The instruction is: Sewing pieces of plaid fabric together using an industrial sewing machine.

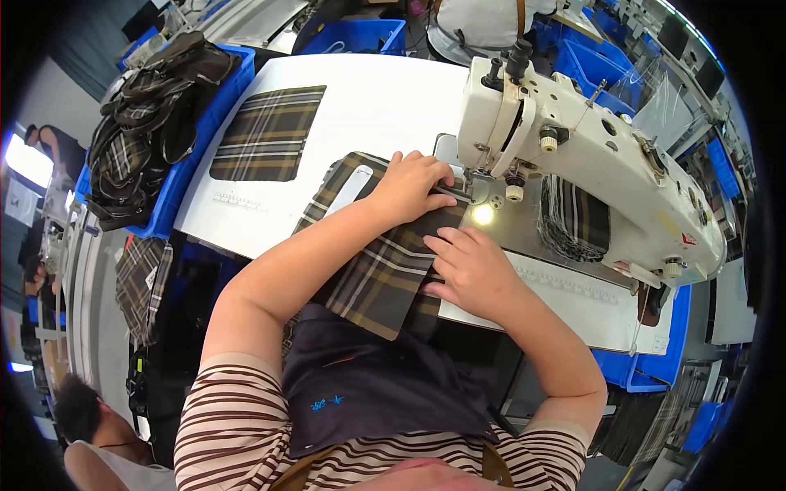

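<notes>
**Brown plaid cloth (381, 286) guided by two hands at a sewing machine (598, 147)**

The cloth lies across the near edge of the white counter (385, 90), its far right part beside the presser foot (470, 186); whether the foot is down on it cannot be told. The left hand (413, 188) rests over the far part, fingers (443, 173) loosely spread, thumb apart, pressing rather than gripping. The right hand (475, 270) lies at the right edge, fingers part-bent and touching the cloth; whether they pinch it cannot be told. A plaid panel (274, 135) lies flat at far left; a stack (585, 221) of pieces sits right, below the machine's arm.

Good practice here: line the edge up with the foot, press lightly with the left hand, and steer with the right without tugging, since pulling would probably skew the plaid lines. The left fingertips seem close to the foot and are best set to its side. The near end, hanging towards the lap, should run free so that its weight causes no drag.
</notes>
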`<act>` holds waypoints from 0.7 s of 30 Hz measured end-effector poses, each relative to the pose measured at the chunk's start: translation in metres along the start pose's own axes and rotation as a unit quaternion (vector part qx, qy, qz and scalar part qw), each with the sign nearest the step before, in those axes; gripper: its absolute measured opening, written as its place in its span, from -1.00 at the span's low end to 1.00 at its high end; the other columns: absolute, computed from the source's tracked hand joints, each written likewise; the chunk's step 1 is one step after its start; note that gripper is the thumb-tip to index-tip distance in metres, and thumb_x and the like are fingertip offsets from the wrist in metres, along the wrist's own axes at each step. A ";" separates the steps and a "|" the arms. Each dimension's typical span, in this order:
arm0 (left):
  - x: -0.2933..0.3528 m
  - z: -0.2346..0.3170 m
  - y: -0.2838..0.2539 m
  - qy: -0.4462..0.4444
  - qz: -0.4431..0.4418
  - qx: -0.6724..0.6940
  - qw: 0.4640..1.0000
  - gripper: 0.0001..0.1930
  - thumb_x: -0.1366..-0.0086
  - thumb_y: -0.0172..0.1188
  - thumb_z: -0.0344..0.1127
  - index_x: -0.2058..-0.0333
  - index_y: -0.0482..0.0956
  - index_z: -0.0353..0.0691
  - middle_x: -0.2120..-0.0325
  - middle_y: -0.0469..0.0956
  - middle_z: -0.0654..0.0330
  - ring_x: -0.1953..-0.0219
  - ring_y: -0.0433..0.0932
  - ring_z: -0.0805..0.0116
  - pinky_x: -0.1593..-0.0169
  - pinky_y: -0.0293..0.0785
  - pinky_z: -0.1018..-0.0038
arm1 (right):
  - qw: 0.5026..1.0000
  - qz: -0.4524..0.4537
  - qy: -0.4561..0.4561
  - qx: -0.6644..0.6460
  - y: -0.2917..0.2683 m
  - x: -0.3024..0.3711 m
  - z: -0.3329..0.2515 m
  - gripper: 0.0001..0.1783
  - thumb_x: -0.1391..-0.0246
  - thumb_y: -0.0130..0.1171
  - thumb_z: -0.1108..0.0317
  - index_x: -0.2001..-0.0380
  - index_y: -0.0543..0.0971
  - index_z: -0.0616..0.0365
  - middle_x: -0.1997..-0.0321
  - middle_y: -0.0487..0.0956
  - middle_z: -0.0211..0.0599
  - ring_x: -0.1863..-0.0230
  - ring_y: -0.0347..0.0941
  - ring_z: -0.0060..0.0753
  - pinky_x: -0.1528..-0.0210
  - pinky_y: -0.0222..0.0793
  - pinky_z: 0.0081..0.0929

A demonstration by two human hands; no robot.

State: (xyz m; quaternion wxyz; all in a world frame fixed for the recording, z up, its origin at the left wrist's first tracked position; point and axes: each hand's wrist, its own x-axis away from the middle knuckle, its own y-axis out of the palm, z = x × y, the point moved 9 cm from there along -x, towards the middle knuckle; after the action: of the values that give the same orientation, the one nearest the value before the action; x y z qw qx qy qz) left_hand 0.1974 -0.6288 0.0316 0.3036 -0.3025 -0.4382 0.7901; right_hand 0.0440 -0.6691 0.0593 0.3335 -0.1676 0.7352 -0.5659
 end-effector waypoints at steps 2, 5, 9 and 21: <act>-0.003 -0.003 0.004 -0.015 -0.027 0.001 1.000 -0.70 -0.21 0.44 -0.03 0.21 0.62 -0.04 0.21 0.61 0.28 -0.01 0.51 0.15 -0.13 0.31 0.06 | 1.000 0.006 0.003 -0.014 0.007 0.004 0.003 -0.58 0.13 0.49 0.11 0.34 0.64 0.21 -0.25 0.58 -0.20 -0.32 0.40 -0.12 -0.31 0.35 -0.10; -0.006 -0.001 0.000 -0.001 -0.029 -0.017 0.999 -0.72 -0.22 0.43 -0.05 0.25 0.63 -0.06 0.21 0.62 0.29 -0.01 0.51 0.15 -0.13 0.30 0.02 | 0.999 0.032 0.008 -0.016 0.002 0.006 0.004 -0.57 0.17 0.50 0.12 0.34 0.64 0.23 -0.26 0.57 -0.18 -0.30 0.41 -0.11 -0.29 0.37 -0.11; -0.011 -0.005 -0.017 -0.002 0.015 -0.030 0.999 -0.79 -0.25 0.39 -0.12 0.26 0.65 -0.07 0.31 0.67 0.30 0.08 0.58 0.16 -0.07 0.28 0.07 | 0.998 0.067 0.009 0.008 -0.008 0.002 0.004 -0.54 0.21 0.52 0.18 0.29 0.62 0.26 -0.26 0.57 -0.16 -0.31 0.42 -0.11 -0.31 0.37 -0.09; 0.001 -0.016 -0.008 -0.058 0.127 0.018 0.990 -0.86 -0.28 0.33 -0.23 0.30 0.63 -0.13 0.38 0.70 0.23 0.23 0.65 0.14 -0.11 0.32 0.00 | 0.998 0.031 0.035 0.035 -0.002 0.009 0.009 -0.46 0.15 0.52 0.10 0.15 0.65 0.24 -0.23 0.58 -0.12 -0.34 0.41 -0.14 -0.37 0.33 -0.13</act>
State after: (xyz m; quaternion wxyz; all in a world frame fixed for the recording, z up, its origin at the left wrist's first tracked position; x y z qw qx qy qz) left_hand 0.2102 -0.6163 0.0315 0.1805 -0.3039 -0.3990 0.8461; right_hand 0.0434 -0.6816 0.0570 0.3306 -0.1129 0.7307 -0.5865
